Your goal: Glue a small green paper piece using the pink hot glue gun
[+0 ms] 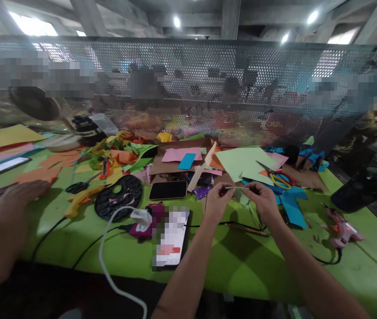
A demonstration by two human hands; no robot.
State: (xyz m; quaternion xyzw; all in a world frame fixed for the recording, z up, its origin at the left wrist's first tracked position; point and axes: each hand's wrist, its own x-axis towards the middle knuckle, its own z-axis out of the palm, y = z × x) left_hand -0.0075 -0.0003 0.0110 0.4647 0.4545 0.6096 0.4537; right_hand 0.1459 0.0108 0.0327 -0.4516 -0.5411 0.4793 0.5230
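Observation:
Both of my hands are raised above the green table, fingers pinched at either end of a small pale green paper piece (237, 188) seen nearly edge-on. My left hand (219, 200) grips its left end, and my right hand (262, 199) its right end. Pale green paper also shows just below the fingers; whether it is the same piece I cannot tell. Beyond my hands lies a large light green sheet (241, 161). Scissors with yellow handles (280, 180) rest at its right edge, beside blue paper pieces (293, 208).
A lit phone (175, 241) and a dark phone (168, 190) lie left of my forearms, near a purple power socket (145, 227) with cables. A pink glue gun (343, 230) is at right, a yellow glue gun (83, 199) at left. Another person's hand (9, 221) rests far left.

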